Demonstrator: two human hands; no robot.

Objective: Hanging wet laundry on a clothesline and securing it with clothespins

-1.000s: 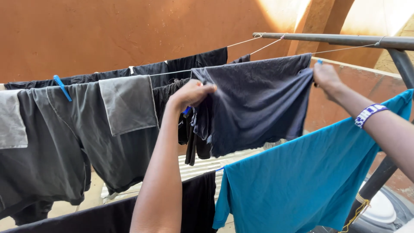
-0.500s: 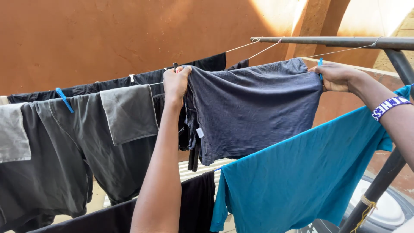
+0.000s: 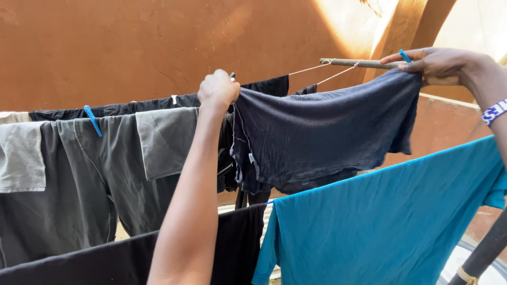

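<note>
I hold the dark navy garment [image 3: 322, 132] stretched between my two hands, high at the level of the clothesline [image 3: 317, 67]. It is soft, thin cloth, and I judge it light and limp: it sags in the middle and folds easily, so the best places to take it are the two upper corners, where it is held now. My left hand [image 3: 217, 88] is closed into a fist around the left corner, with a small dark peg end showing just beside the knuckles. My right hand [image 3: 438, 63] pinches the right corner with narrow fingers, and a blue peg [image 3: 404, 55] stands between the fingertips. To the left hangs a grey garment [image 3: 105, 174] with another blue peg [image 3: 93, 120]. In front hangs a teal shirt [image 3: 385, 221].
</note>
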